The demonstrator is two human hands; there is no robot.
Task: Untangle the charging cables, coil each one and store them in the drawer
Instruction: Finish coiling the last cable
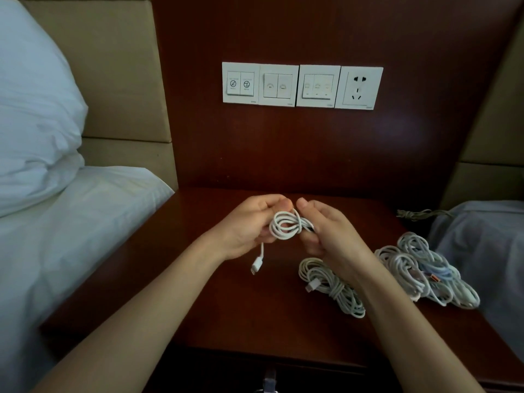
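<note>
A white charging cable (285, 226) is wound into a small coil, held above the dark wooden nightstand (221, 307). My left hand (249, 225) grips the coil's left side, and one plug end (256, 265) dangles below it. My right hand (329, 231) pinches the coil's right side, fingers curled round the strands. On the nightstand below my right wrist lies a coiled white cable (330, 285). Further right sits a heap of white cables (425, 270), one with an orange plug. The drawer front (269, 378) shows at the bottom edge, shut.
A bed with white sheet and pillow (37, 109) lies left of the nightstand. A second bed's bluish cover (487, 251) is on the right. Wall switches and a socket (358, 87) sit on the wooden panel behind. A grey cord (419, 213) lies at the back right.
</note>
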